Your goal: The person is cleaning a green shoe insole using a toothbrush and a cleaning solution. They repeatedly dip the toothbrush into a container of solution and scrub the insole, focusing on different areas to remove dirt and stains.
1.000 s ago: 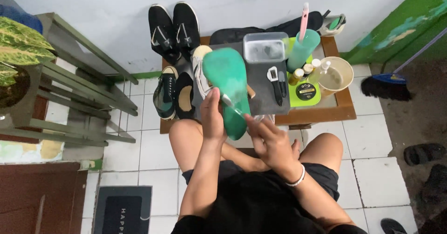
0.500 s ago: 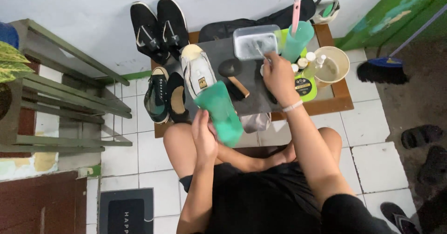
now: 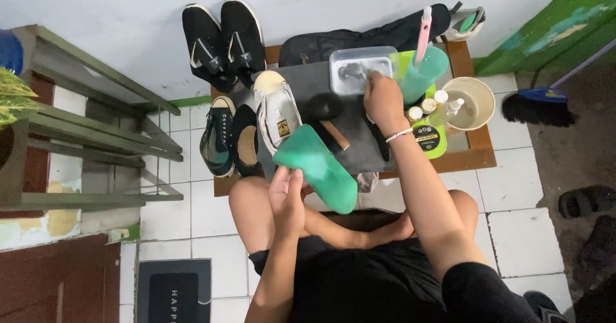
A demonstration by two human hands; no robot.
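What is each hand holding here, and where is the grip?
Left hand holds the green insole at its near edge. Right hand reaches into the clear tub; any grip there cannot be told.

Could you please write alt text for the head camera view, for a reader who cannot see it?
A seated person's left hand holds a green insole while the right hand reaches into a clear plastic tub on a low wooden table, among shoes, bottles and a bowl.

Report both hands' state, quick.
Left hand: closed, holding the green insole.
Right hand: reaching into the clear container; grip cannot be told.
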